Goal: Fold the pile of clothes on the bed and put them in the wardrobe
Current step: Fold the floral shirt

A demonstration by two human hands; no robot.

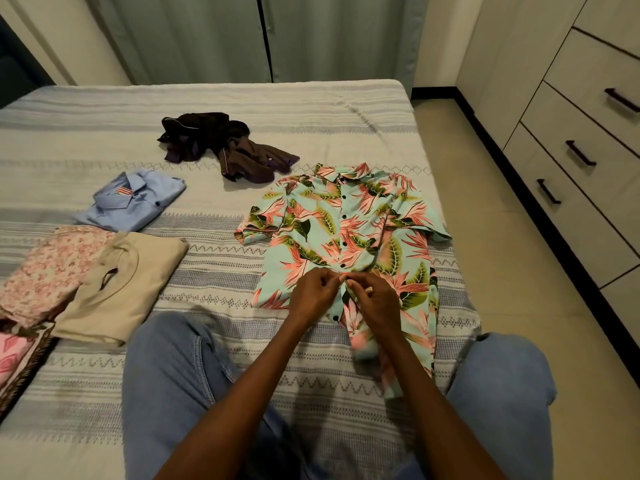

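Note:
A turquoise shirt with pink and green leaf print lies spread face up on the bed, collar away from me. My left hand and my right hand meet at its front button placket, low on the shirt, each pinching the fabric edge there. A crumpled dark purple garment lies beyond the shirt. Folded clothes sit at the left: a light blue shirt, a beige top and a pink floral piece.
My knees in blue jeans rest on the bed on both sides of my arms. White drawers with dark handles line the right wall across a strip of tiled floor. Green curtains hang behind the bed.

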